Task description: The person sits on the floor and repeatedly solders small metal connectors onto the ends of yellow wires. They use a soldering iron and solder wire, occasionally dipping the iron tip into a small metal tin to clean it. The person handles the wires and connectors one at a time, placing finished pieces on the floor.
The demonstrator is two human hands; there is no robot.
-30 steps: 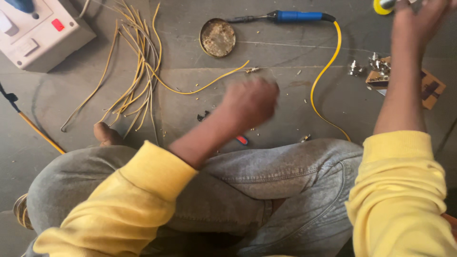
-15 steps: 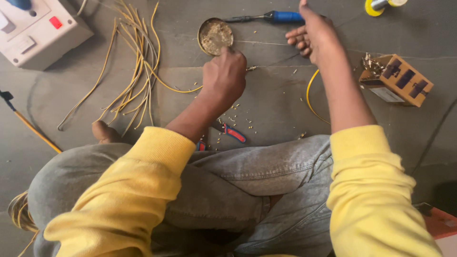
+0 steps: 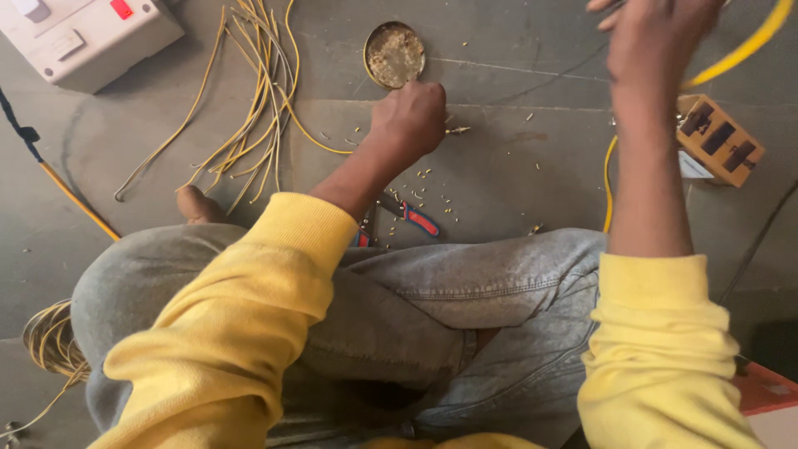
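Note:
My left hand (image 3: pixel 411 116) is a fist pressed on the grey floor, shut on a thin yellow wire (image 3: pixel 320 145) whose bare tip (image 3: pixel 457 130) pokes out to the right. Just above this hand sits a round tin (image 3: pixel 395 54) of brownish paste. My right hand (image 3: pixel 657 41) is raised and blurred at the top right, closed around a soldering iron; its handle is hidden, and its yellow cord (image 3: pixel 748 50) trails off to the right. I sit cross-legged in grey jeans and yellow sleeves.
A bundle of yellow wires (image 3: pixel 249 108) lies at left beside a white switch box (image 3: pixel 91 37). Red-and-blue pliers (image 3: pixel 420 220) and several wire snippets (image 3: pixel 424 187) lie by my knee. A wooden block with dark slots (image 3: pixel 719 137) stands at right. A wire coil (image 3: pixel 50 341) lies bottom left.
My right hand closed on the blue-handled iron near the tin and lifted it up and to the right. My left hand moved up to the spot below the tin with the wire.

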